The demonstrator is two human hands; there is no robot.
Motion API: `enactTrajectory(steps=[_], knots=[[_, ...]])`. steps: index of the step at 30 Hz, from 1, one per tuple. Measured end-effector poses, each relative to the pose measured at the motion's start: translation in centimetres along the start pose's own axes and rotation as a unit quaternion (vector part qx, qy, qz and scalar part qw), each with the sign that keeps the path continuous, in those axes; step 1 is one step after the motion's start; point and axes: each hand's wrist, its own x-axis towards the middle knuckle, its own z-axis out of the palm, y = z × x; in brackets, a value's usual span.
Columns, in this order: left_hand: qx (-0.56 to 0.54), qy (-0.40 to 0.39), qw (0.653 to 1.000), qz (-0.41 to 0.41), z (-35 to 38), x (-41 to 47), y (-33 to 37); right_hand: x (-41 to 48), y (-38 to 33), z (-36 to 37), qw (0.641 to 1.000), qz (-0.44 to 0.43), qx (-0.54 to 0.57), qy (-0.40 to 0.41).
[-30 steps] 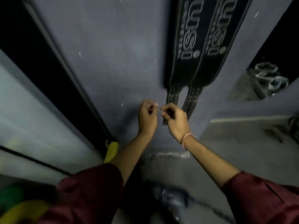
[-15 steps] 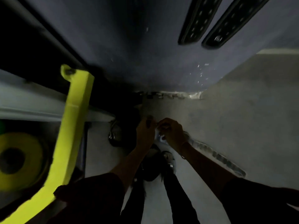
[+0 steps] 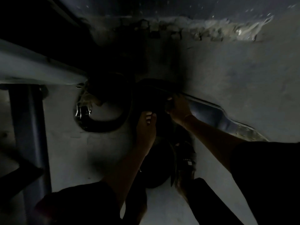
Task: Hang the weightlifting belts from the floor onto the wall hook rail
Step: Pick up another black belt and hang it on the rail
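- My right hand [image 3: 177,108] is curled over the edge of the long belt [image 3: 211,111], thumb on top, gripping it where it lies on the floor [image 3: 243,78].
- My left hand [image 3: 146,127] reaches down just left of it, fingertips bunched at the belt's dark end. It is too dim to tell whether they hold anything.
- The long belt runs off to the right, flat on the floor, near the foot of the wall [image 3: 194,7].
- Left of my hands a coiled belt [image 3: 113,125] sits on the floor, its buckle [image 3: 83,110] on the left side.
- Farther left stands a metal frame [image 3: 29,119].
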Motion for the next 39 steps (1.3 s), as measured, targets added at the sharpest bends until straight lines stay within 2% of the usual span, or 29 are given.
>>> enactTrajectory(steps=[7, 10, 11, 15, 22, 25, 28, 31, 33, 36, 39], knots=[[-0.019, -0.011, 0.999, -0.035, 1.6, 3.7, -3.6, 6.3, 2.1, 2.4, 0.996, -0.001, -0.088, -0.004], [-0.035, -0.019, 0.997, -0.065, 1.3, 3.5, -3.7, 6.6, 1.6, 2.1, 0.982, -0.005, -0.188, 0.030], [-0.033, -0.020, 0.997, -0.071, 1.2, 3.4, -3.5, 6.5, 1.2, 1.7, 0.981, -0.018, -0.190, 0.043], [-0.016, -0.012, 0.996, -0.089, 0.5, 2.4, -1.7, 2.9, -0.2, 0.9, 0.989, -0.053, -0.135, 0.012], [0.033, 0.044, 0.996, -0.068, -0.5, -1.0, 1.7, -6.7, -1.2, -2.7, 0.989, -0.077, -0.122, 0.033], [0.055, 0.064, 0.991, -0.108, -0.9, -2.7, 3.4, -10.3, -1.7, -5.8, 0.993, -0.066, -0.090, 0.041], [0.091, 0.087, 0.972, -0.197, -1.3, -5.0, 5.6, -14.1, -2.9, -8.8, 0.994, -0.060, -0.062, 0.063], [0.047, 0.107, 0.960, -0.254, -1.7, -7.4, 7.6, -17.6, -4.1, -11.2, 0.994, -0.051, -0.049, 0.079], [-0.021, 0.088, 0.960, -0.264, -1.9, -9.3, 8.6, -19.6, -4.6, -12.4, 0.992, -0.056, -0.045, 0.100], [-0.154, 0.020, 0.965, -0.211, -2.6, -12.5, 10.8, -22.6, -5.1, -14.5, 0.987, -0.039, -0.024, 0.153], [-0.176, 0.001, 0.977, -0.123, -3.5, -15.6, 13.4, -26.5, -5.5, -16.5, 0.978, -0.016, 0.036, 0.204]])
